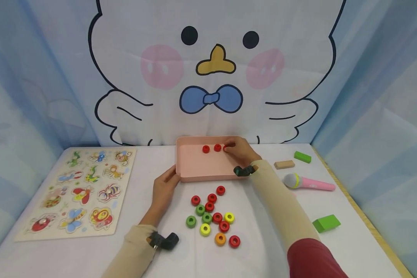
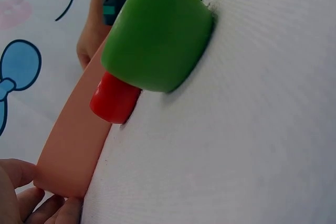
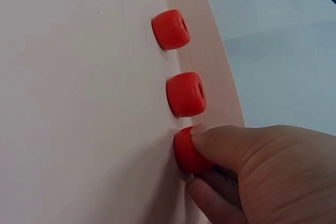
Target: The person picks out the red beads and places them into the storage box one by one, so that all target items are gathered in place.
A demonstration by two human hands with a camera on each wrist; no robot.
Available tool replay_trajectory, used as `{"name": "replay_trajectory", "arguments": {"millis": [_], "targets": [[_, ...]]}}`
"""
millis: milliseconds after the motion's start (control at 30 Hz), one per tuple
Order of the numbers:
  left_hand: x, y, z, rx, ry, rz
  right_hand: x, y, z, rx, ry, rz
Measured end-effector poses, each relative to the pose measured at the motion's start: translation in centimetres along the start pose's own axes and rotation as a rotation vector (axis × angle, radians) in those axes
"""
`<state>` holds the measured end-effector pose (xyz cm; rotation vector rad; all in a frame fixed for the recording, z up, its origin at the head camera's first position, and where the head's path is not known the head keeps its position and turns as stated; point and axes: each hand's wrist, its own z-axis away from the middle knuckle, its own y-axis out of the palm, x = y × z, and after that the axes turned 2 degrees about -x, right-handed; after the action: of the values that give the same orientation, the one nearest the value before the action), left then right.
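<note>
A pink tray [image 1: 199, 166] lies against the back backdrop. My left hand [image 1: 162, 193] grips its near left corner, with the thumb and fingers around the corner in the left wrist view. Inside the tray my right hand [image 1: 242, 151] pinches a red bead [image 3: 186, 153] between thumb and finger near the far wall. Two more red beads, one in the middle [image 3: 186, 94] and one beyond [image 3: 170, 30], stand in a row with it. In front of the tray lie several loose beads: red [image 1: 220, 190], green [image 1: 191, 221], yellow [image 1: 205, 230] and an orange one [image 1: 220, 239].
At the left lies a wooden insect puzzle board [image 1: 90, 193]. On the right are a pink toy microphone [image 1: 312, 183], a natural wood block [image 1: 284, 165], a small green block [image 1: 302, 156] and a larger green block [image 1: 326, 223] near the table edge.
</note>
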<state>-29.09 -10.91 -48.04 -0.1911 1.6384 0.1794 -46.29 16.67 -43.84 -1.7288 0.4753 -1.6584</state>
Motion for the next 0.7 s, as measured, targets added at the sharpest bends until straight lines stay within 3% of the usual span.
{"name": "replay_trajectory", "arguments": {"millis": [167, 467, 700], "targets": [[0.0, 0.0, 0.2, 0.003, -0.007, 0.002, -0.1, 0.2, 0.1, -0.002, -0.007, 0.014], [0.3, 0.3, 0.0, 0.008, -0.023, 0.006, -0.3, -0.2, 0.4, -0.002, 0.108, -0.053], [0.4, -0.1, -0.2, 0.025, -0.011, -0.001, 0.6, -1.5, 3.7, -0.062, -0.096, 0.049]]}}
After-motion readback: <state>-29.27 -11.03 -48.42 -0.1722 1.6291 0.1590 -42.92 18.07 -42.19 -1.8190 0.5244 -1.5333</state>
